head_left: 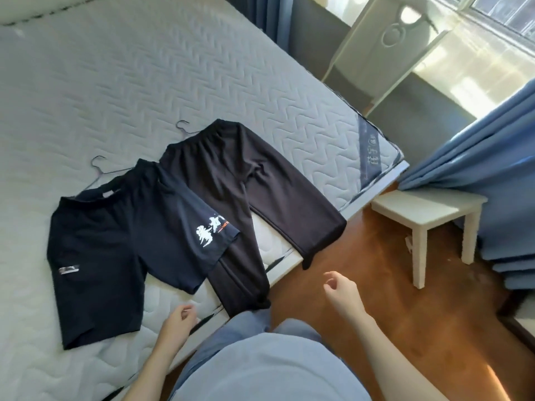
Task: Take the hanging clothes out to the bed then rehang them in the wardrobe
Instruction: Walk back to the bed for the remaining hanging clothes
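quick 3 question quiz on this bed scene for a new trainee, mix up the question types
1. True or false: the right grip holds the navy shorts.
2. Which garment bears white lettering? A) black trousers B) navy shorts C) both
3. Fill in: ___ wire hangers lie on the mattress.

Key: 1 false, it hangs empty above the wooden floor; 2 B; 3 two.
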